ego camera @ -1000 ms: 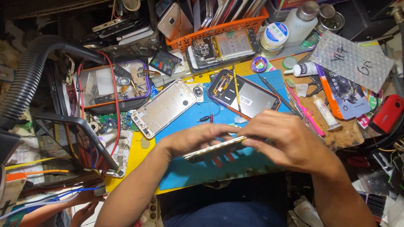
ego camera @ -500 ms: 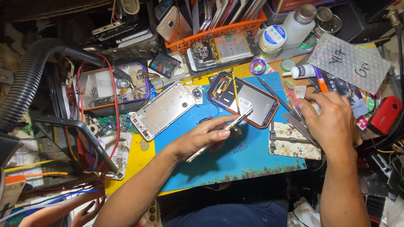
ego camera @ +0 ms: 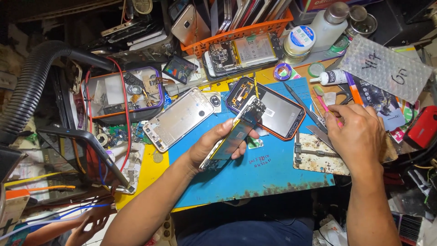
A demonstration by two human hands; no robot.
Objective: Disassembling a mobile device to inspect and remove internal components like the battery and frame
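Cradling the phone frame (ego camera: 233,134) in your left hand (ego camera: 214,146), you have it tilted up off the blue mat (ego camera: 273,173), its open inner face turned toward you, which looks like a hold meant for seeing inside it. Your left fingers (ego camera: 239,150) curl up under its lower edge while the thumb presses along the upper long side, so the frame is pinched edge to edge and its far, camera end pokes out beyond your fingertips. Just left of those fingers lies a silver back cover (ego camera: 180,118), flat on the mat and apart from your hand; just past the raised end of the frame lies an orange-rimmed phone (ego camera: 273,111), opened face up, near but not touching. Farther right, your right hand (ego camera: 357,134) rests over the edge of a worn metal holder plate (ego camera: 318,157), fingers bunched together around a pink-handled tool (ego camera: 325,102); whether they truly grip it or only touch it, I cannot tell. The tweezers (ego camera: 298,98) lie just beyond those fingertips, within easy reach. The frame sits well apart from your right fingers.
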